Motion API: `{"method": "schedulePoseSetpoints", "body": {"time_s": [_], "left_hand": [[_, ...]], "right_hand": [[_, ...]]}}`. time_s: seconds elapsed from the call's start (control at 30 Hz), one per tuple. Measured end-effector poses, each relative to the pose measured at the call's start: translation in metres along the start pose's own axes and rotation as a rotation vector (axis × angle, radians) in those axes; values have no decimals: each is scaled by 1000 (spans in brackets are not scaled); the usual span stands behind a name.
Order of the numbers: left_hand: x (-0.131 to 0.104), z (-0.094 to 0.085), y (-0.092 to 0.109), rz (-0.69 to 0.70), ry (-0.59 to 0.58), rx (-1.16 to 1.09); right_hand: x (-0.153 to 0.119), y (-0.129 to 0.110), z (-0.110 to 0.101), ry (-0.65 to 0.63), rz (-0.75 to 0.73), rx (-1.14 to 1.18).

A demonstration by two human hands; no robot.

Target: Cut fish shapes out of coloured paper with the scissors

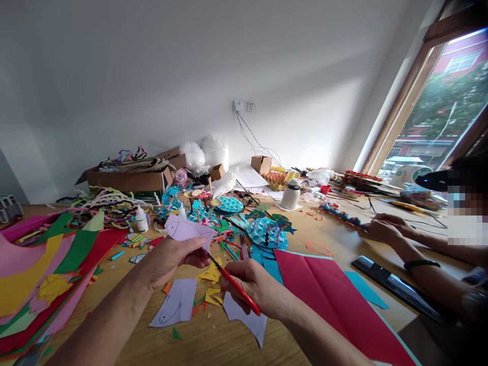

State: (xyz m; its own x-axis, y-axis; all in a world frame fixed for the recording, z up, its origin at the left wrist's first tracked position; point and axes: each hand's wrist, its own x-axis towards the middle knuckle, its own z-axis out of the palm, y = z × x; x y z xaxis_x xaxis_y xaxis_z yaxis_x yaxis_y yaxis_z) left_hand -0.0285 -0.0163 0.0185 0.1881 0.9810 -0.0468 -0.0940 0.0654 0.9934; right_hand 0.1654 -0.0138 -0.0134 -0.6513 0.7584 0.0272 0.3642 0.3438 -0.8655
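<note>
Pinched in my left hand is a piece of lavender paper with a fish drawn on it. My right hand is closed on red-handled scissors, whose blades reach the paper's lower edge beside my left fingertips. Below my left hand lies another lavender piece with a drawn fish. A further lavender piece lies under my right hand. Yellow, orange and green scraps are scattered between them.
Coloured sheets are stacked at the left, near a white glue bottle. A large red sheet and a black device lie at the right. Another person's hands work there. Behind stand a white flask and a cardboard box.
</note>
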Motion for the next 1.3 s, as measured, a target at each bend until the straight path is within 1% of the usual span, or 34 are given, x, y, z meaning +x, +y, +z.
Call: {"method": "schedulePoseSetpoints", "body": {"time_s": [0.33,0.73,1.0,1.3], "left_hand": [[-1,4,0,-3,17,-5],[2,4,-5,12,-4,-10],[3,4,-6,13,0,-16],[5,3,-14,34,12,-12]], "right_hand": [[-2,-1,0,31,7,-27],[-2,2,0,48,-14,-79],[-3,6,-1,72,-36,-167],[-2,5,-4,90,-74,-178]]}}
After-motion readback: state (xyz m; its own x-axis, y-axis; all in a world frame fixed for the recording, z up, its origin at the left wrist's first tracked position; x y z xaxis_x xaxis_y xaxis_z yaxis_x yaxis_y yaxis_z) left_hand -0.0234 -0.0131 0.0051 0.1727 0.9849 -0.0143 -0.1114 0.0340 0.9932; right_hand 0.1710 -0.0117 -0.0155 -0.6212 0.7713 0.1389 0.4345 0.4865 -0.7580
